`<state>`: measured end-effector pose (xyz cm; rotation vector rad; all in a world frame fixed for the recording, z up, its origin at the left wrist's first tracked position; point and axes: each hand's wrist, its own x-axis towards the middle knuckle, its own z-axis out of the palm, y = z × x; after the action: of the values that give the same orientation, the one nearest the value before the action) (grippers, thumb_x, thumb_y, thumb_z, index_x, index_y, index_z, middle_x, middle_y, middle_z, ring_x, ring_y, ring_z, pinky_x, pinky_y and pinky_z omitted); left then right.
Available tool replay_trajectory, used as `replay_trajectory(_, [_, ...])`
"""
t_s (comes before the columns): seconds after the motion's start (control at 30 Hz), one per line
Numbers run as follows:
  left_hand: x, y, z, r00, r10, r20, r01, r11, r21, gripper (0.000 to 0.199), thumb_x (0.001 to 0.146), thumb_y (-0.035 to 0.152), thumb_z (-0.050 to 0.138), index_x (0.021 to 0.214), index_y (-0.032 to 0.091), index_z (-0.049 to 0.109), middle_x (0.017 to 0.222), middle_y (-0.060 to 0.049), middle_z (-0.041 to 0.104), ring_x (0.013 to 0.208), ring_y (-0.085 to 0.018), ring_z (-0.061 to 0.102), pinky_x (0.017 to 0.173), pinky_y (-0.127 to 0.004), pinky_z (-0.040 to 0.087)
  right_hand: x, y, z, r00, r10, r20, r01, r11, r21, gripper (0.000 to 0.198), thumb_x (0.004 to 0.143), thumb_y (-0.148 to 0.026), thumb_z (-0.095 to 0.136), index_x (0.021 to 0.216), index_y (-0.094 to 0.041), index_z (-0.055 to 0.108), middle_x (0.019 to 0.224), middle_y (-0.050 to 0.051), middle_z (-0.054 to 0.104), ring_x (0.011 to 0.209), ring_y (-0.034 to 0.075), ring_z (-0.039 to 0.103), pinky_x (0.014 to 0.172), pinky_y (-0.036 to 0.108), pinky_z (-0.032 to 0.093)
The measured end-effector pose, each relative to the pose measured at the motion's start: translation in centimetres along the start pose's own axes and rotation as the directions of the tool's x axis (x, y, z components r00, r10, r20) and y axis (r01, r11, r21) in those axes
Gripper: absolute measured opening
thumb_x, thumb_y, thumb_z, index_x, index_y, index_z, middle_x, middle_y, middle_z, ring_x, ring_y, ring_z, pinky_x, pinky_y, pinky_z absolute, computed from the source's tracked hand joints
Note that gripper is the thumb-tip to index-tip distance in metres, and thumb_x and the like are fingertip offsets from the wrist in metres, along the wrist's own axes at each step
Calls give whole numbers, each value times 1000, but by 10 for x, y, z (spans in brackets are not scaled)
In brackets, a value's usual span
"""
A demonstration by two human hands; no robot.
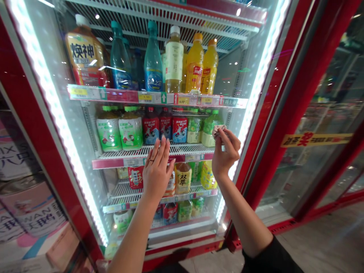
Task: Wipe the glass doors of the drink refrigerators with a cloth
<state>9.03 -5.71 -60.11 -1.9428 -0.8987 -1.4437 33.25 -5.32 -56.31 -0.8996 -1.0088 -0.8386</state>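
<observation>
My left hand [158, 168] is stretched out flat in front of the middle shelves, fingers straight and nearly together, a ring on one finger. It seems to lie against the clear glass front of the drinks fridge [67, 159], where light reflections show. My right hand [226, 151] is raised at the right side, pinching a small crumpled whitish cloth [218, 131] between thumb and fingers; whether it is fabric or paper I cannot tell. Behind the cloth stands a green-capped tea bottle [209, 131]. Red-labelled bottles [179, 129] stand just above my left fingertips.
Large bottles, among them an orange juice bottle [195, 62], line the upper shelf. Pink-and-white tins [31, 206] are stacked at the left. A second red-framed fridge door [315, 113] stands to the right, above a grey floor [327, 242]. Bright light strips [52, 102] edge the fridge.
</observation>
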Motion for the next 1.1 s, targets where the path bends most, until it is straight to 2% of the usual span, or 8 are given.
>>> replay_trajectory(0.13, [0, -1, -1, 1000, 2, 8, -2, 1000, -2, 99, 107, 20, 67, 180, 31, 1, 178, -8, 39, 164, -32, 44, 138, -47, 38, -3, -27, 17, 987, -108, 119, 100, 992, 72, 40, 110, -19, 61, 140, -39, 79, 133, 6, 80, 126, 26, 72, 112, 52, 62])
replay_trajectory(0.33, [-2, -2, -5, 1000, 15, 24, -15, 1000, -7, 98, 107, 18, 66, 180, 30, 1, 178, -8, 40, 165, -31, 44, 138, -46, 39, -25, -17, -8, 934, -294, 202, 273, 954, 126, 46, 108, -15, 66, 145, -38, 75, 131, 6, 82, 124, 25, 74, 105, 46, 66])
replay_trajectory(0.47, [-4, -4, -9, 1000, 15, 14, -15, 1000, 3, 98, 107, 15, 66, 180, 29, 3, 177, -8, 42, 165, -30, 43, 139, -45, 38, -18, -9, -9, 970, -223, 95, 215, 973, 87, 43, 107, -15, 68, 142, -37, 78, 127, 7, 83, 119, 26, 75, 101, 47, 66])
replay_trajectory(0.57, [-3, -4, -11, 1000, -8, 11, 8, 1000, 9, 98, 106, 15, 67, 181, 29, 6, 177, -8, 42, 166, -30, 41, 139, -46, 37, -5, -24, 9, 991, -127, 29, 126, 991, 49, 39, 108, -17, 66, 137, -38, 81, 125, 6, 83, 117, 26, 75, 103, 50, 65])
replay_trajectory(0.63, [-3, -4, -11, 1000, -21, 14, 21, 1000, 13, 98, 105, 15, 68, 181, 29, 7, 178, -8, 41, 166, -30, 40, 139, -47, 37, 1, -40, 22, 989, -144, 34, 142, 988, 54, 37, 109, -17, 65, 135, -38, 81, 123, 5, 83, 117, 25, 75, 104, 49, 65])
replay_trajectory(0.77, [-5, -3, -7, 999, -46, 18, 45, 998, 48, 96, 103, 11, 66, 181, 28, 11, 178, -8, 42, 167, -29, 40, 141, -47, 33, -3, -54, 27, 944, -308, 115, 290, 946, 145, 42, 107, -11, 68, 140, -34, 79, 128, 5, 83, 122, 24, 74, 108, 44, 66])
replay_trajectory(0.93, [-7, -1, -6, 998, -59, -1, 59, 996, 68, 97, 104, 17, 69, 181, 28, 10, 176, -8, 44, 167, -31, 40, 140, -50, 34, -12, -21, -4, 844, -416, 338, 394, 909, 135, 50, 104, -11, 72, 146, -37, 75, 136, 3, 82, 129, 24, 73, 108, 43, 67])
replay_trajectory(1.1, [-5, -5, -11, 997, -70, 25, 69, 997, 32, 101, 105, 18, 69, 181, 31, 4, 178, -8, 40, 167, -31, 38, 140, -50, 34, 7, -8, -2, 960, -250, 125, 259, 964, -57, 30, 108, -22, 69, 132, -34, 83, 122, 6, 84, 113, 25, 75, 101, 49, 67])
